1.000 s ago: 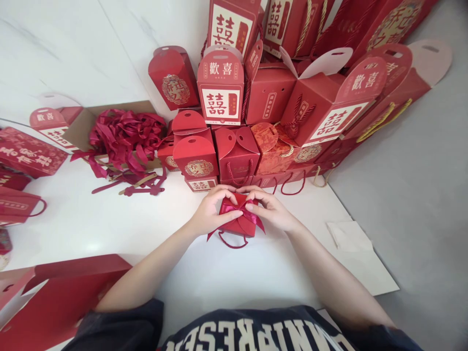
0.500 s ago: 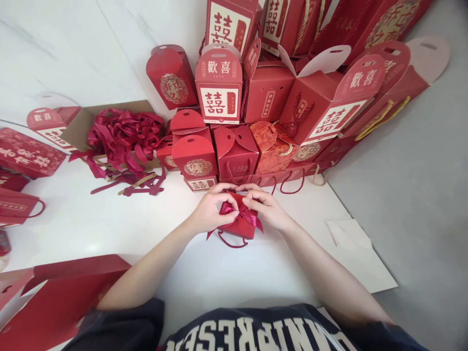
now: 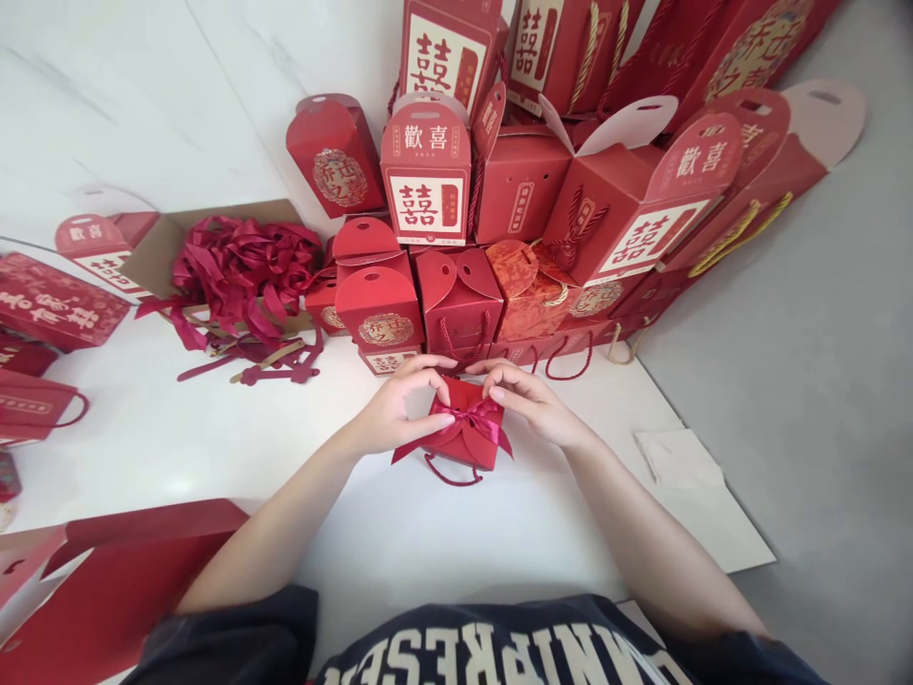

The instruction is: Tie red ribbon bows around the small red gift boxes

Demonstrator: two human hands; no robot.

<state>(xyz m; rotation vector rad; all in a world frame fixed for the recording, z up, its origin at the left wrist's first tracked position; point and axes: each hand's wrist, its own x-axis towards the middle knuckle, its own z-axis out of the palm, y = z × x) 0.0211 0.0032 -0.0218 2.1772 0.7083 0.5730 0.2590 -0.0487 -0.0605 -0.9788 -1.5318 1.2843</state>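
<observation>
Left hand (image 3: 389, 414) half-curled, pinching bow (image 3: 469, 416) at one side, right hand (image 3: 538, 409) likewise opposite, box (image 3: 467, 451) beneath, on desk (image 3: 385, 547)

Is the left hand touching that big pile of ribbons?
Apart: the head view shows bare white table between the left hand and the ribbon pile.

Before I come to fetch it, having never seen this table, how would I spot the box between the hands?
Find the white table, then the stack of red boxes on it. Just in front, between the left hand and right hand, sits a small red box. Unlike its neighbours, it wears a shiny magenta ribbon bow on top.
</observation>
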